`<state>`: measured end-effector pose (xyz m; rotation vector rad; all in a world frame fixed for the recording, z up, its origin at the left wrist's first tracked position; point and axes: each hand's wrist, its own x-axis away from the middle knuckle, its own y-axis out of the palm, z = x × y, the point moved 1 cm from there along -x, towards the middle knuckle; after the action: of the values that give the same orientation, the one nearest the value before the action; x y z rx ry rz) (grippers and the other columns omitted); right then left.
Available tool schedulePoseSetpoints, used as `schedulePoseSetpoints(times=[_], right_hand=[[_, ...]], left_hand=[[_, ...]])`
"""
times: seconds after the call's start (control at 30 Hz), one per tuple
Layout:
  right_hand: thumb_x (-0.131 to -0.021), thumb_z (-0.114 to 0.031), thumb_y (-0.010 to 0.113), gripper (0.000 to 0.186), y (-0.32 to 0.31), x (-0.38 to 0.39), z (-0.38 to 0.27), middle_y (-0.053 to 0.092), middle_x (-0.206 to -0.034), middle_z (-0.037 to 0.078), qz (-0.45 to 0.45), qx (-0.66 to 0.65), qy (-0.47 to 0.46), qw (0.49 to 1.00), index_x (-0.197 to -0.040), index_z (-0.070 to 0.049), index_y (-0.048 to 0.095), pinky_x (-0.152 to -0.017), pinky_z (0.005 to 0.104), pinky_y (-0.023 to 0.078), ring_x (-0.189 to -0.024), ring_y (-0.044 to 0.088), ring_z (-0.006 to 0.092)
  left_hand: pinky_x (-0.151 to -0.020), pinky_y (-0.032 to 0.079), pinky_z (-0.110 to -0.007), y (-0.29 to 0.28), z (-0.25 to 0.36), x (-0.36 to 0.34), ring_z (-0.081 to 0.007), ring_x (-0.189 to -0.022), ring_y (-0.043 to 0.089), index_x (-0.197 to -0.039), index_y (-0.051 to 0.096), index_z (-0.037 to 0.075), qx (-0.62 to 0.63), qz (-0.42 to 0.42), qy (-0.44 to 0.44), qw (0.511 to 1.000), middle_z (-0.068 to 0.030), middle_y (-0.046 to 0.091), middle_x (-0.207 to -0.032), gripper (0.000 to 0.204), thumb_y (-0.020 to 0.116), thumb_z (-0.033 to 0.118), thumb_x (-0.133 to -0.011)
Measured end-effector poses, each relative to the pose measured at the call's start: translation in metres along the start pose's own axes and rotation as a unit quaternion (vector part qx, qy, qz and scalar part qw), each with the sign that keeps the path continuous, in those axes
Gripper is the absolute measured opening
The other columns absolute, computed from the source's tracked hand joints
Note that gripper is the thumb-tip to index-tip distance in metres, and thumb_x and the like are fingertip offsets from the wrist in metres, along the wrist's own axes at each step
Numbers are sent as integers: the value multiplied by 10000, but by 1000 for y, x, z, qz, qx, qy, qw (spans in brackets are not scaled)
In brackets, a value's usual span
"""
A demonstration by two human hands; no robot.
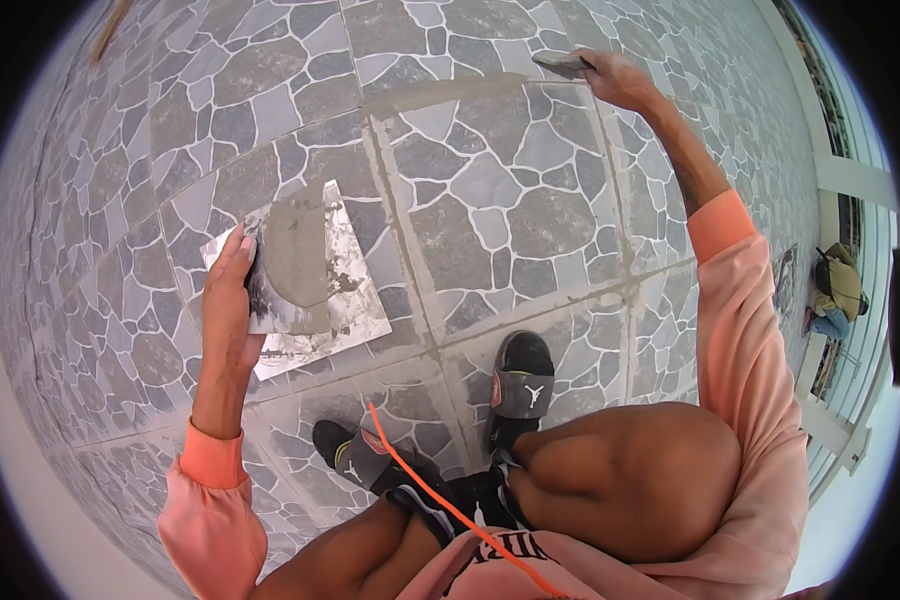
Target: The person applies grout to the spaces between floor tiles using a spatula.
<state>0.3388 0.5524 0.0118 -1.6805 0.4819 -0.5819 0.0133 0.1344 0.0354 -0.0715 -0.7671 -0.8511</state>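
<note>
My left hand (232,295) grips the left edge of a flat, whitish square board (355,270), held low over the floor. A thick patch of wet grey grout (298,250) covers much of its middle, with smears around it. Stretched out to the far right, my right hand (618,80) is closed on a small flat grout-coated spreader (562,64); its exact kind is hard to make out. Its tip lies at a tile joint, where a band of fresh grout (450,93) runs off to the left.
Stone-patterned floor tiles (485,185) spread all round, with grout-filled joints (400,220) between them. My feet in dark slides (523,385) stand close by. An orange cord (420,480) hangs in front of me. At the far right another person (838,290) crouches beside a white railing (850,180).
</note>
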Motion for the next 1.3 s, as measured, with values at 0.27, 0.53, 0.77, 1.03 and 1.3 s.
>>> schedulePoseSetpoints(times=[0.27, 0.53, 0.77, 1.03, 1.3], right_hand=[[-778, 31, 538, 370, 88, 14, -5, 573, -1062, 102, 94, 102, -102, 985, -1129, -68, 599, -847, 410, 480, -982, 555, 316], [-808, 24, 531, 343, 64, 7, 3, 586, -1016, 116, 73, 42, -97, 992, -1131, -63, 604, -853, 402, 476, -962, 566, 314], [-817, 1, 521, 339, 43, 4, 23, 598, -1012, 144, -50, -10, -138, 989, -1137, -68, 609, -836, 424, 487, -937, 586, 356], [-783, 16, 540, 339, 74, 39, 49, 596, -1038, 123, 30, 99, -102, 989, -1097, -86, 617, -818, 419, 497, -984, 573, 329], [-779, 26, 521, 321, 71, 30, 56, 606, -1038, 140, 74, 57, -125, 988, -1076, -39, 624, -847, 400, 493, -975, 583, 345]], left_hand=[[-967, 451, -303, -2, 2, 8, -182, -1155, 546, -1415, 337, -22, -9, 19, -11, 1000, -126, 511, -1330, 476, 425, 173, -991], [-954, 465, -295, 13, 3, 4, -171, -1144, 554, -1419, 331, -19, -15, 26, -25, 999, -123, 517, -1320, 491, 446, 180, -985], [-965, 457, -302, 25, 10, 4, -185, -1164, 542, -1435, 293, -23, -17, 7, -13, 1000, -124, 500, -1334, 537, 464, 201, -978], [-1003, 418, -298, 20, 5, 2, -179, -1202, 510, -1431, 298, -33, -12, 0, -21, 1000, -114, 479, -1360, 569, 489, 240, -970], [-1007, 415, -301, 23, 4, 1, -183, -1208, 507, -1428, 308, -31, -20, -11, -16, 1000, -117, 476, -1364, 567, 493, 242, -967]])
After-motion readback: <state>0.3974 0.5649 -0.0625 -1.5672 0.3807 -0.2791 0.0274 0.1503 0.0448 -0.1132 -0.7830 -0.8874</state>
